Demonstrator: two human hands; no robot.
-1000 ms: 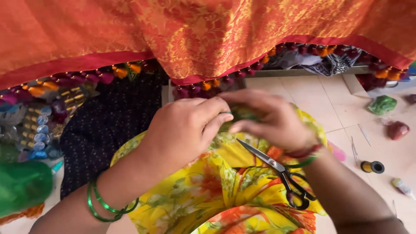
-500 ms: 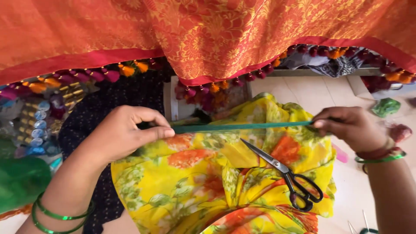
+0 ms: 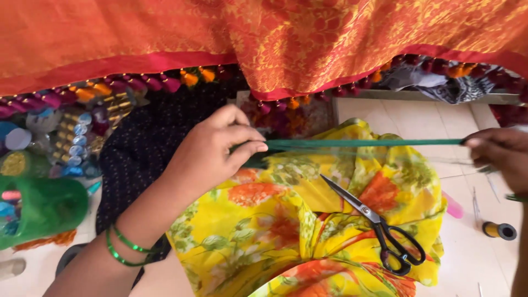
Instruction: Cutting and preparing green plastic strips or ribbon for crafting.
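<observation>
The left hand [image 3: 212,157], in the middle of the frame, pinches one end of a green strip [image 3: 363,143] between thumb and forefinger, and the right hand [image 3: 503,157], at the right edge, closes its fingers around the other end. The strip runs straight and nearly level between them, just above the yellow flowered cloth [image 3: 286,220] that lies bunched in the lower middle. I think the step in hand is to pull the strip flat and even, so both hands should keep the same gentle tension and the same height; if one side pulls harder, the strip may twist or slip from the pinch. The scissors [image 3: 379,225] rest shut on the yellow cloth, right under the strip but apart from it, with the blades pointing to the upper left, so the hands should not drop low over them. An orange patterned fabric [image 3: 330,33] with a tasselled border hangs across the top of the frame. A small spool [image 3: 499,230] lies on the floor [image 3: 418,118] at the lower right.
</observation>
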